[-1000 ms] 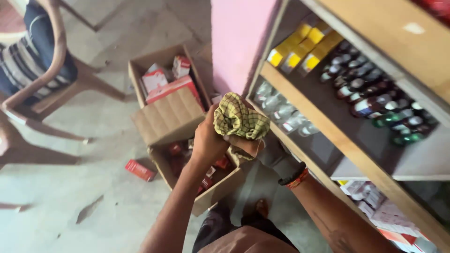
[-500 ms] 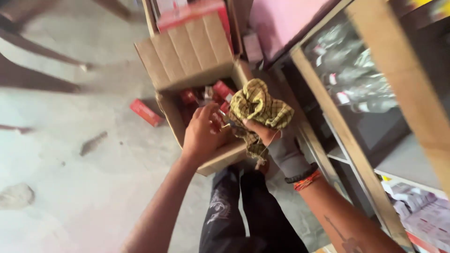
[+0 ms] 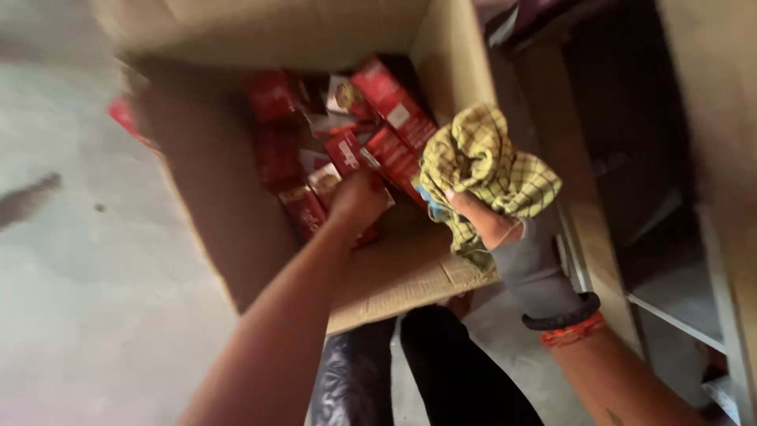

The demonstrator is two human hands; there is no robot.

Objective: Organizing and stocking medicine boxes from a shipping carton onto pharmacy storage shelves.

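Note:
An open cardboard box (image 3: pixel 209 213) stands on the floor below me, holding several red packets (image 3: pixel 390 106). My left hand (image 3: pixel 356 201) reaches down into the box and rests on the red packets in the middle; its fingers are hidden, so its grip is unclear. My right hand (image 3: pixel 493 225) is over the box's right wall, shut on a crumpled yellow checked cloth (image 3: pixel 481 166). A black band and an orange thread circle that wrist.
A wooden shelf unit (image 3: pixel 583 205) with a dark lower compartment stands right of the box. Grey concrete floor (image 3: pixel 71 276) lies to the left, with a red packet (image 3: pixel 124 114) beside the box. My dark trouser legs (image 3: pixel 441 371) are at the bottom.
The view has dropped closer to the box. My left hand has gone from the cloth down into the box onto the red packets; my right hand still holds the cloth.

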